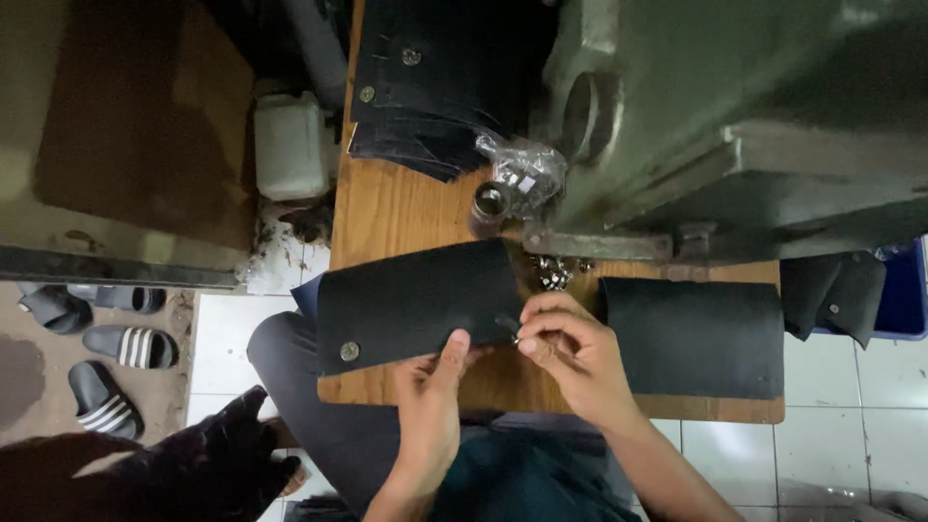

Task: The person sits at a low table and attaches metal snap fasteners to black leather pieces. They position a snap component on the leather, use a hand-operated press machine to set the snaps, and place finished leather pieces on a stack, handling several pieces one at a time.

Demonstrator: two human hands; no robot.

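Head view looks straight down on a small wooden table (406,208) pushed against a heavy green press (735,126). The person's left hand (430,391) pinches the near edge of a dark cloth piece (416,302), thumb on top, fingers underneath. The right hand (570,353) is closed in a fingertip pinch on something small and metallic at the cloth's right edge (too small to tell exactly what). That cloth lies flat at the table's front, and it already carries one metal stud (349,351) near its left corner, so I judge one fastening done and another spot on the same piece in hand.

A stack of dark pieces (435,87) with studs sits at the back of the table. Another dark piece (691,336) lies just right of the hands and shows no stud. Whether the stack is finished work, I cannot tell.

Room is tight: the cloth overhangs the table's left edge, the press base crowds the back, and a bag of metal parts (522,174) and loose studs (553,274) lie between press and cloth. Sandals (106,338) rest on the floor, well apart on the left.
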